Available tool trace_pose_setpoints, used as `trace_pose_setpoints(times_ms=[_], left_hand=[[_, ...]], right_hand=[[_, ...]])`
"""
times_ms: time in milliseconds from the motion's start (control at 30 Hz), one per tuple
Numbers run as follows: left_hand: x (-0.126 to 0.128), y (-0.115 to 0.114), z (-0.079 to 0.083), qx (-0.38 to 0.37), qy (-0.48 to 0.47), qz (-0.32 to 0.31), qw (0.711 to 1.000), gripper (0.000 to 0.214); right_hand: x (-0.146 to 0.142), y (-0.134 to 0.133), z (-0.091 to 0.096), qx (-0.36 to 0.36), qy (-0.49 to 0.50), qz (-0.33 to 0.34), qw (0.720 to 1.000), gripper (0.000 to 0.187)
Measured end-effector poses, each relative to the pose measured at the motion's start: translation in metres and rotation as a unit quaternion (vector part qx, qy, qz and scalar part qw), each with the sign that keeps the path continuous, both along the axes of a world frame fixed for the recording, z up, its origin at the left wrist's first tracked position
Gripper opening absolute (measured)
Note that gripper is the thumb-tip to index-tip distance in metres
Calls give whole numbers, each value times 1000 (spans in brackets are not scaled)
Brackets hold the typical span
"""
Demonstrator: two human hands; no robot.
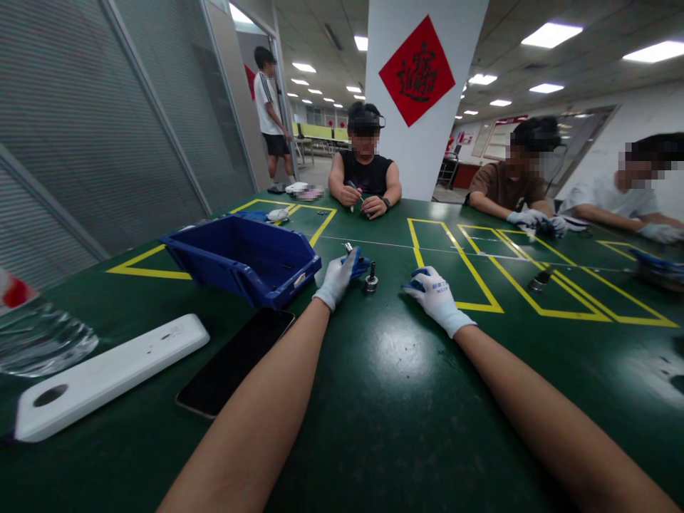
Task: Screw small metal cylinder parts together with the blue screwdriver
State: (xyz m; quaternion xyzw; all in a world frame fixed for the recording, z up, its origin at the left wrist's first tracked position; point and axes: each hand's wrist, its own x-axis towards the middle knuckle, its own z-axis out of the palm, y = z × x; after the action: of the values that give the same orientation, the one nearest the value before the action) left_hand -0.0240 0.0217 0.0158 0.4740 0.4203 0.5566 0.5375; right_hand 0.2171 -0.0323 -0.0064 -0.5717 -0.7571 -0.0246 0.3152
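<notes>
My left hand, in a white glove with a blue palm, is closed around a small shiny metal part whose end shows above the fingers. Just right of it a metal piece with a round, wide base and a thin dark stem stands upright on the green table. My right hand, gloved the same way, rests on the table farther right. Its fingers are loosely bent and apart from the thumb, and I see nothing in them. Beside my left hand is a blue open-front bin.
Left of my forearm lie a black phone and a long white device, with a clear bottle beyond. Yellow tape marks the table. Another dark-tipped metal piece lies right. Several people sit around; one stands by the doorway.
</notes>
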Motion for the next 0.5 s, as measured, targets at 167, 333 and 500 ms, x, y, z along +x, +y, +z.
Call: trace_pose_setpoints(times_ms=[167, 333, 500], left_hand=[[-1, 7, -7, -4, -17, -3, 1000, 52], [0, 9, -8, -9, -16, -5, 1000, 54], [1, 11, -9, -18, -57, 1, 998, 51]], right_hand=[[-1, 1, -1, 16, 16, 20, 1000, 29], [-8, -5, 2, 23, 27, 21, 999, 35], [-37, -5, 5, 31, 51, 71, 996, 43]])
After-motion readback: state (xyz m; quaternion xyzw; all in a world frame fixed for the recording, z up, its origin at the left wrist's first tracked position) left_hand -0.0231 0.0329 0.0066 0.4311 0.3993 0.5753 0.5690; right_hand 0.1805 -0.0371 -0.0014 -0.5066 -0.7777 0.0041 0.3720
